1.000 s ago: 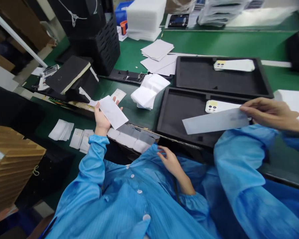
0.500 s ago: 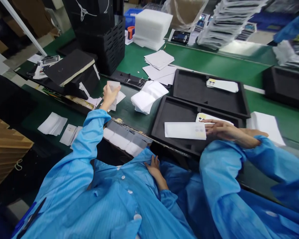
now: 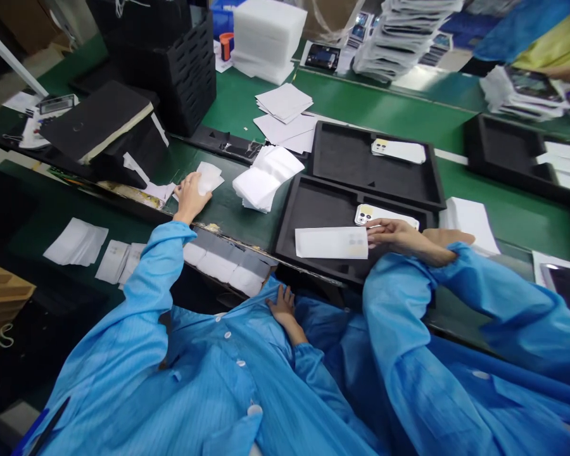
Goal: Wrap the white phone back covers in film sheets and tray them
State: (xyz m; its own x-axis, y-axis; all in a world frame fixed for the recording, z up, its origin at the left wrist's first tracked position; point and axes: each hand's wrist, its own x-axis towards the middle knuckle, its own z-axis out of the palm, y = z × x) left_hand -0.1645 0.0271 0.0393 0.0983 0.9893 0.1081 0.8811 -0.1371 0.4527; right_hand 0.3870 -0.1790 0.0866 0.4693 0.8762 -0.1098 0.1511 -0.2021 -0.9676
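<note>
The left hand (image 3: pixel 191 196) is reaching over the green bench (image 3: pixel 223 209) and bearing on some white slips (image 3: pixel 209 178), which are lying between the black box (image 3: pixel 95 120) and the loose white stack (image 3: pixel 266 180). Its fingers are curving over the left side of the slips while the thumb is lying along the near right side; whether they are pinching the paper or only pressing it I cannot tell, since the undersides are hidden. The step in hand, as I judge it, is one-handed work with these slips, either setting one on the others or gathering them, and a single moment is not settling which. The right hand (image 3: pixel 282 305) is taking no part: it is resting on the blue gown (image 3: pixel 247 373), fingers slightly spread and apparently gripping nothing. From here, a tidy lay-down would be calling for a flat palm and a clean release, so that the top slip is not sliding askew; a lift would be calling for a fingertip under one edge (thin paper is likely to be clinging to its neighbour). Alongside, a co-worker's hand (image 3: pixel 394 237) is holding a pale pouch (image 3: pixel 332 243) over the lower black tray (image 3: pixel 285 237), well apart from the slips.
</note>
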